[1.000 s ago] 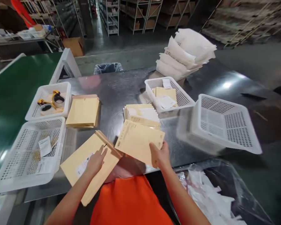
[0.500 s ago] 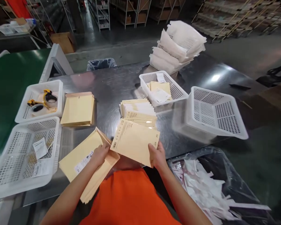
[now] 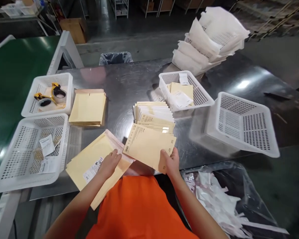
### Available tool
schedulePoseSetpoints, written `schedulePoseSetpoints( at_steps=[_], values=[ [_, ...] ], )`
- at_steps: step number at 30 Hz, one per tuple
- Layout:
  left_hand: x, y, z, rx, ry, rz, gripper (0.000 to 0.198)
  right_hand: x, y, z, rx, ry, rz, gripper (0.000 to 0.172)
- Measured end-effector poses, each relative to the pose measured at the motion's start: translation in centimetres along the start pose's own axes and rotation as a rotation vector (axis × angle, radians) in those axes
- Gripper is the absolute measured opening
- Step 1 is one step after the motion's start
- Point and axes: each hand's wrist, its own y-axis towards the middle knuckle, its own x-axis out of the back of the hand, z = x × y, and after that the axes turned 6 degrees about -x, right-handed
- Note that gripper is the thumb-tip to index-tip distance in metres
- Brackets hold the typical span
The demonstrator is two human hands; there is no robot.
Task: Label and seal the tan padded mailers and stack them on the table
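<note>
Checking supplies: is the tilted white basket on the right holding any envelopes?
No, the tilted basket shows only its bare perforated walls.

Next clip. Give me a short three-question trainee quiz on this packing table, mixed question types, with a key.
1. True or false: the right hand holds a flat yellow sheet by its near corner, above the steel table.
2. What lies under the left hand?
A. a tape roll
B. a yellow padded mailer with a white label
C. a white basket
3. Fill in: the tape dispenser sits in the far-left ____.

Key
1. True.
2. B; the mailer's open flap points toward the sheet.
3. white basket.
</note>
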Motion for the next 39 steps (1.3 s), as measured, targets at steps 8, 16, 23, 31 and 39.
schedulePoseSetpoints(
  at_steps=[8, 16, 23, 31, 39],
  values=[
    [-1.0, 0.9, -3.3, 0.142, -0.023, -0.133, 0.03, 0.6, 1.4, -0.3, -0.103, -0.107, 0.194, 0.053],
    [-2.1, 0.8, -3.7, 0.143, -0.1, -0.179, 0.029, 0.4, 2.8, -0.2, -0.108, -0.21, 0.24, 0.044],
    [-1.6, 0.5, -3.0, 0.106, -0.145, -0.146, 0.029, -0.1, 3.3, -0.2, -0.11, -0.158, 0.298, 0.05],
    [-1.1, -0.2, -1.6, 0.022, -0.26, -0.187, 0.021, 0.2, 2.9, 0.8, -0.115, -0.041, 0.365, 0.054],
    [-1.5, -0.7, -1.3, -0.005, -0.331, -0.24, 0.024, 0.2, 1.6, 0.7, -0.027, 0.004, 0.313, 0.049]
  ],
)
